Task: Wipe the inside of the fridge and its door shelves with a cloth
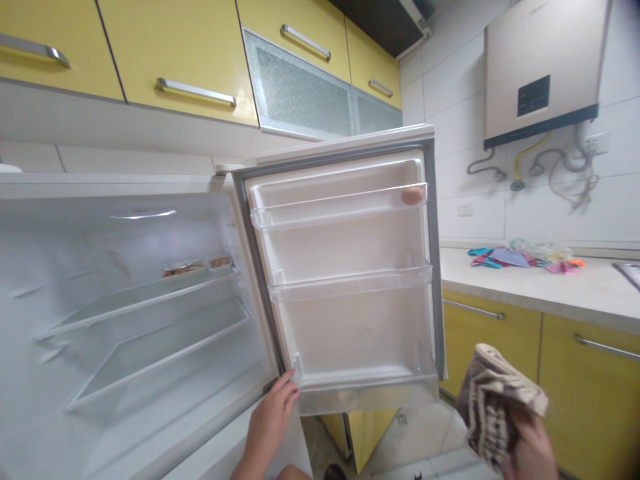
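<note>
A refrigerator (175, 460) stands with its door (345, 320) swung wide. My left hand (270, 420) reaches to the door's lower hinge-side corner, fingers stretched out, with fingertips at the end of the clear bottom door shelf (370, 396). At the lower right, my right hand (533, 447) is closed around a folded brown-and-cream patterned cloth (500, 400), held away from the door. An egg (413, 195) sits at the right end of the top door shelf (340, 205). Small brown items (184, 268) lie at the back of the upper inside shelf (150, 300).
To the right, a white counter (500, 280) holds a heap of colourful cloths and plastic (520, 257). A water heater (543, 73) with hoses hangs above it. Yellow cabinets (185, 47) line the wall overhead. Below the door, a yellow cabinet door (373, 430) shows near the floor.
</note>
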Demonstrator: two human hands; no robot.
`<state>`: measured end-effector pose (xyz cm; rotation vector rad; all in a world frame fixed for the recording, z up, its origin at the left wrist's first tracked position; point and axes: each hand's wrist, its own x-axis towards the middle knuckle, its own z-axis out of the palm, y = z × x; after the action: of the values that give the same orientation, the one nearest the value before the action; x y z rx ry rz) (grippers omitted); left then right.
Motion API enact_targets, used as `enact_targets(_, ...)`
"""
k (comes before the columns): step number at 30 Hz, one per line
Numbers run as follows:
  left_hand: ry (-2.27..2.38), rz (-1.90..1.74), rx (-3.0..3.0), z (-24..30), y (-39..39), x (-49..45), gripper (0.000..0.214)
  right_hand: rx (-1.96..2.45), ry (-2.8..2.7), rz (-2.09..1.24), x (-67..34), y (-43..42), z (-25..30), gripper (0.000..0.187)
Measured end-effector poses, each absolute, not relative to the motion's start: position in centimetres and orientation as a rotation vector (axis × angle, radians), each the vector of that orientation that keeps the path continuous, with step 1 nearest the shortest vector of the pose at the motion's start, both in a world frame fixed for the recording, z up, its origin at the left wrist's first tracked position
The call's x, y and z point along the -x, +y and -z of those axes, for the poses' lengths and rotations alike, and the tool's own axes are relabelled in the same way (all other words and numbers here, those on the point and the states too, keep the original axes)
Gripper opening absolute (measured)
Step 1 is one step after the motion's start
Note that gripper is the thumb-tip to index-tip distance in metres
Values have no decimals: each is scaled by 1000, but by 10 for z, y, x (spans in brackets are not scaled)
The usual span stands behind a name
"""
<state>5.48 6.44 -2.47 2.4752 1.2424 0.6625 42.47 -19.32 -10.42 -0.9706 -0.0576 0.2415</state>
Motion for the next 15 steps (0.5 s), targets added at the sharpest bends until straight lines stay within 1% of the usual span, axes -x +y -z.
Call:
enact_targets(2, 1227, -674, -2463, 27, 67, -54, 32, 1029, -116, -246, -407, -168, 113, 74)
enact_targets(4, 1210, -684, -2457, 29, 69, -53, 31, 1138, -203, -165, -386, -142, 120, 74)
enact_targets(7, 1180, -714, -2460, 30, 72, -53, 30, 1293, -348, 71, -357, -115, 130, 64)
enact_targets(9, 1162, -731, -2458, 31, 73, -53, 30, 1388, -543, 286, -344, -106, 137, 54)
enact_targets(11, 1149, -740, -2455, 31, 75, -53, 31, 1483, -730, 484, -341, -103, 142, 48)
enact_targets(13, 1143, -742, -2452, 32, 75, -54, 31, 1540, -801, 587, -346, -101, 145, 52)
enact_targets(15, 1141, -742, -2448, 33, 76, -55, 32, 1531, -744, 574, -355, -98, 145, 62)
